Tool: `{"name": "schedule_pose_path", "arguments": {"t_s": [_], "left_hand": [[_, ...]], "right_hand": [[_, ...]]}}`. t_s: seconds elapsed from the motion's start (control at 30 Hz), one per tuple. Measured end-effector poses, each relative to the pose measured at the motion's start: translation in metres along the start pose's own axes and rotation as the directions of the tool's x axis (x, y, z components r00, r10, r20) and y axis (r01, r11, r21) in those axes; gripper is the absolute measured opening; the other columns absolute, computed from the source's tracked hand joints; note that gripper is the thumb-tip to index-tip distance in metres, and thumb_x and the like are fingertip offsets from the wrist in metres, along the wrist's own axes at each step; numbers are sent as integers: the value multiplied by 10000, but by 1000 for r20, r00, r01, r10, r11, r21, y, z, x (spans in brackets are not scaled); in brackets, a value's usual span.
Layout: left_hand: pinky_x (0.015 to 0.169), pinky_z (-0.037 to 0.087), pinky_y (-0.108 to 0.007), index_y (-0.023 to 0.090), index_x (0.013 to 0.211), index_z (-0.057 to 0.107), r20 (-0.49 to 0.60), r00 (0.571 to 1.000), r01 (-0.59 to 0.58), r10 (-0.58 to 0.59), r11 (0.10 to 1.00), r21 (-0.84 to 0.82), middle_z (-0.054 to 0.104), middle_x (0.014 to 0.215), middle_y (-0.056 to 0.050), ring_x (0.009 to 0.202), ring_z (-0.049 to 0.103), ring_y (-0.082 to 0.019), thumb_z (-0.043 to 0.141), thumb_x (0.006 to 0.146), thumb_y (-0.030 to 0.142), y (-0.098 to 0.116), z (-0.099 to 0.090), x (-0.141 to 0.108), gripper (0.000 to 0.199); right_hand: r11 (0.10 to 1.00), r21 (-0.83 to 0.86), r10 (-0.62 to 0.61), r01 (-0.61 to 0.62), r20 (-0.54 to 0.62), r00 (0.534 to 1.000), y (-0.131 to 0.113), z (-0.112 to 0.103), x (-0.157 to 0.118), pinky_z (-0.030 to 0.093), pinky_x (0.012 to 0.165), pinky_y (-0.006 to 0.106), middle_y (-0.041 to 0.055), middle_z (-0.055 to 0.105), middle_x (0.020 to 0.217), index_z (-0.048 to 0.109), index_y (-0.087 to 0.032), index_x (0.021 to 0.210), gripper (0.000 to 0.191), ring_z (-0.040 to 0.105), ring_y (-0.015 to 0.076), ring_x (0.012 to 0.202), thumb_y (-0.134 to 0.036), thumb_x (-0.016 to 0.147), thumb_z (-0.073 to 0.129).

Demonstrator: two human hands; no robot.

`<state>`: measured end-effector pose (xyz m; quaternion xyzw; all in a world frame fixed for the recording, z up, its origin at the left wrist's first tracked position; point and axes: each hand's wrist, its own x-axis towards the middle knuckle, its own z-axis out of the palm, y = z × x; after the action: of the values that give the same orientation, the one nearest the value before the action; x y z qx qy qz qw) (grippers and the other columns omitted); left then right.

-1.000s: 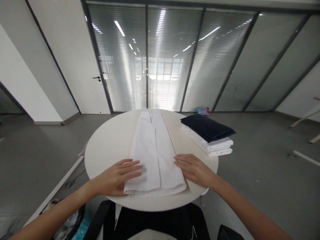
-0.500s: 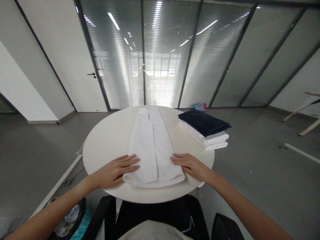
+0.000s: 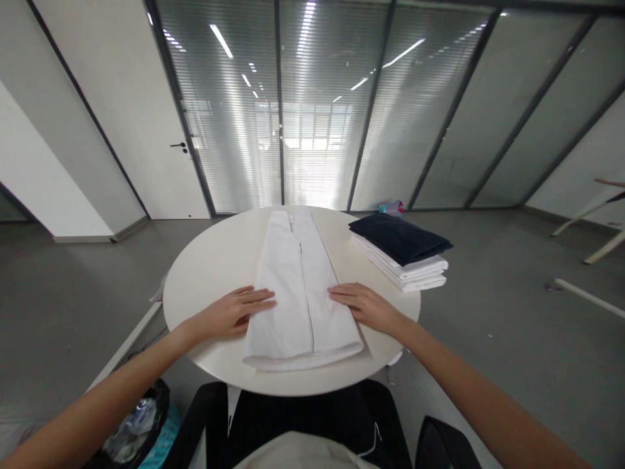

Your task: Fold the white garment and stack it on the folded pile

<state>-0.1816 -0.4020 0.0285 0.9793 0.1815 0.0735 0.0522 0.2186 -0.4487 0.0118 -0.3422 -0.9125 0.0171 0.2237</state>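
A white folded garment (image 3: pixel 293 326) lies lengthwise on the round white table (image 3: pixel 209 260), narrow at the far end and wide at the near edge, with a seam or opening running down its middle. My left hand (image 3: pixel 244 309) rests flat on its left edge, fingers stretched out over the cloth. On the opposite edge lies my right hand (image 3: pixel 359 301), its fingers also extended on the fabric. Neither hand grips the cloth. To the right stands a stack of folded white cloth (image 3: pixel 420 273) with a dark navy folded cloth (image 3: pixel 400 238) on top.
A bin with a black liner and blue basket wall (image 3: pixel 163 433) stands on the floor at lower left. Chair armrests (image 3: pixel 202 417) flank my lap. Behind the table runs a glass partition (image 3: pixel 317 130); a small colourful item (image 3: pixel 390 208) lies near its base.
Both hands have slid a little away from me along the garment's edges. The garment's near edge has lifted slightly or shifted a little to the right.
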Motion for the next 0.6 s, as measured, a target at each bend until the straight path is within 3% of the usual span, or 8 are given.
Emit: {"name": "schedule_pose_path", "arguments": {"t_s": [0.2,0.33,0.6], "left_hand": [[1130,347,-461,289,1536,360,-35,997,-62,62,998,9,492,1506,-78,1358,487,-274,547,902,244,-4,-3,9,662],[1154,308,-481,261,1538,359,-78,995,-62,63,998,10,423,1552,-102,1419,405,-294,555,901,270,-7,0,14,667],[1180,282,-485,266,1522,381,-46,999,-21,21,1000,-1,434,1547,-84,1420,413,-250,540,925,218,-7,7,10,620]], "right_hand": [[996,57,67,-71,65,996,0,-1,6,487,1072,437,69,631,1357,604,-260,1369,576,608,227,1229,-29,845,541],[983,136,126,-125,4,992,8,3,10,507,1036,427,76,669,1298,668,-268,1292,486,639,228,1168,-68,858,581],[945,321,87,-69,-44,995,23,10,16,513,965,409,69,718,1176,736,-307,1165,268,632,206,1087,-240,939,610]]}}
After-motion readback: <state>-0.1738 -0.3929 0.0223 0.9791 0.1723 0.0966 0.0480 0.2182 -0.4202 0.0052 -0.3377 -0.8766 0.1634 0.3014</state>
